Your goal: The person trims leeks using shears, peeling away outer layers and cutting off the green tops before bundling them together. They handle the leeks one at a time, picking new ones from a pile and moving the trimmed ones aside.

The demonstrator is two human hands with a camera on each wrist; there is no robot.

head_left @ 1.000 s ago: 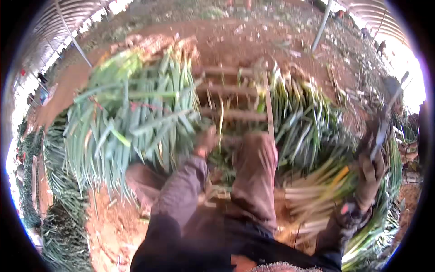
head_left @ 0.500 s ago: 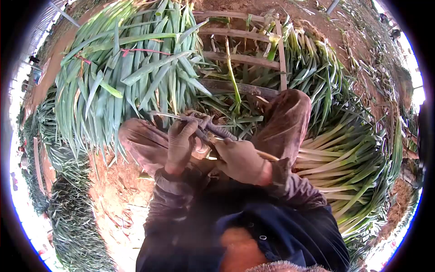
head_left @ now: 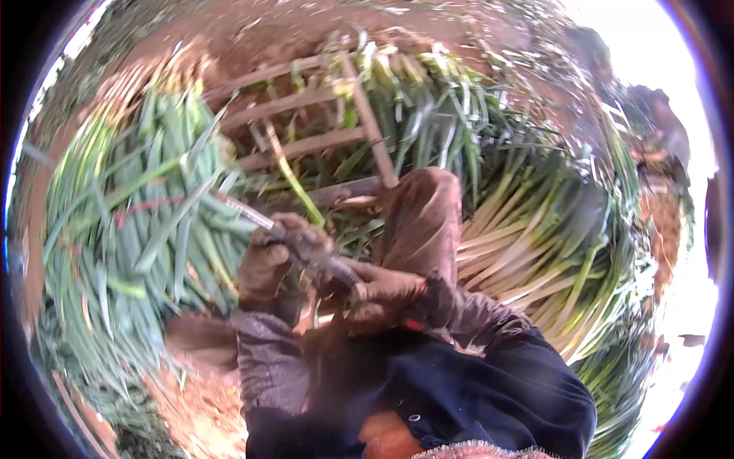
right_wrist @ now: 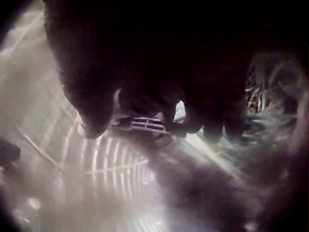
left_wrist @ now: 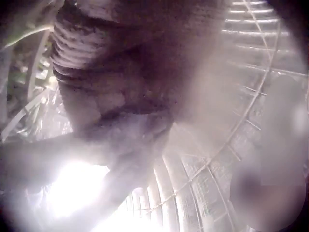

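In the head view a long grey hand tool point(head_left: 306, 249), with a slim metal shaft and a ribbed end, slants across the person's lap. The gloved left hand point(head_left: 264, 268) grips its middle, fingers curled over the body. The gloved right hand point(head_left: 386, 283) holds the ribbed end, nearer the lap. What kind of tool it is, I cannot tell. In the left wrist view the sleeve and left hand point(left_wrist: 130, 140) are blurred against glare. In the right wrist view the right hand point(right_wrist: 159, 92) shows as a dark shape with curled fingertips.
A heap of long green onions point(head_left: 145, 222), with red ties across it, lies left. More onions with white stems point(head_left: 527, 237) fan out right of the raised knee point(head_left: 424, 222). A wooden slatted frame point(head_left: 306, 145) lies ahead. Another person point(head_left: 661, 130) is at the far right.
The left hand has come back from beside the onion heap, and the right hand has swung in from the right with the tool. Both now hold it over the lap; the head view has turned.
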